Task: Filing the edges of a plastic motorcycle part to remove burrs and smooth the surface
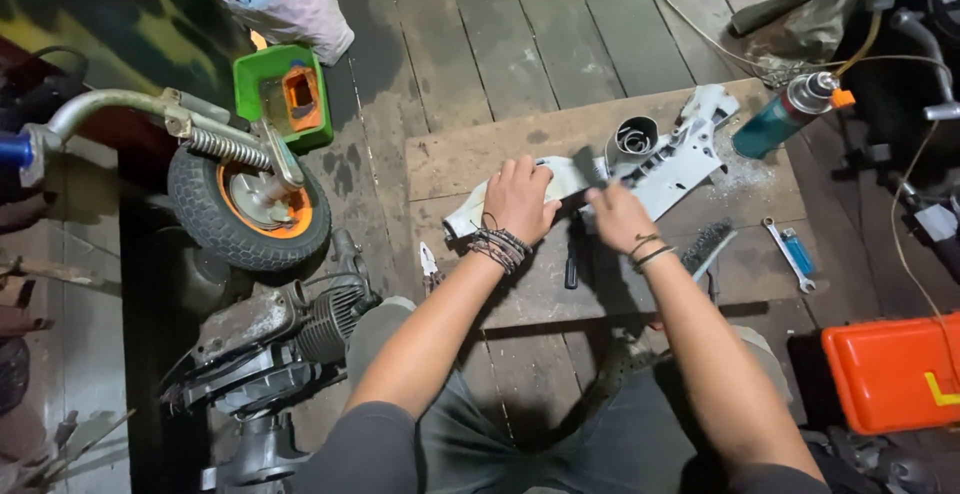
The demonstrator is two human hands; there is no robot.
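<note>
Both hands work at the center of the frame: the left hand (pixel 520 197) presses flat on a white plastic engine cover (pixel 640 169), fingers spread over its near end, while the right hand (pixel 617 216) is clamped around a dark brush-like tool (pixel 588 166) set against the cover's middle. The cover lies on a wooden board (pixel 480 159), with pale dust scattered on the wood at its far right end, which suggests the cleaning is under way but unfinished. Just right of the right wrist lie a wire brush (pixel 708 242) and a combination wrench (pixel 788 254). At lower left sits a bare small engine (pixel 300 329), still stripped of its housing. Farther up, a teal spray can (pixel 785 114) rests at the board's upper right corner, and a small wheel with an orange hub (pixel 250 204) stands at left.
</note>
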